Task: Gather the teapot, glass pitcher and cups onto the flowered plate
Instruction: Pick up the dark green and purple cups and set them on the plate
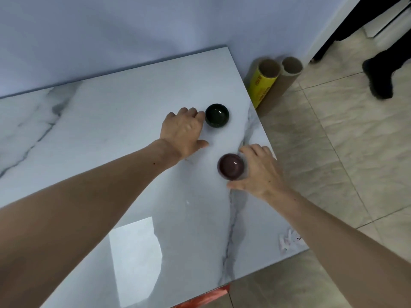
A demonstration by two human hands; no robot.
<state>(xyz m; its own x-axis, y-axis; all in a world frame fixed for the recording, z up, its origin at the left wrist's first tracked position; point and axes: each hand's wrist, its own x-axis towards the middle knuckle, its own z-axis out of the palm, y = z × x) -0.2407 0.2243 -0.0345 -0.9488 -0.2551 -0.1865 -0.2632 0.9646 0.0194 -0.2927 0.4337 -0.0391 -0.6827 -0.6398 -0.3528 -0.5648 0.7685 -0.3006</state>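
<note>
Two small cups stand on the white marble table [111, 130] near its right edge. The dark green cup [217, 115] is the farther one; my left hand [183, 130] lies just left of it, fingers spread, fingertips touching or nearly touching its side. The dark maroon cup [231, 166] is nearer; my right hand [259, 172] curls around its right side, thumb below and fingers behind it. Whether the maroon cup is lifted I cannot tell. No teapot, glass pitcher or flowered plate is in view.
Two cardboard tubes [270, 83], one wrapped in yellow, lean against the wall by the table's far right corner. A person's dark shoe and trouser leg [378, 78] stand on the tiled floor at the upper right. The table's right edge runs close beside my right hand.
</note>
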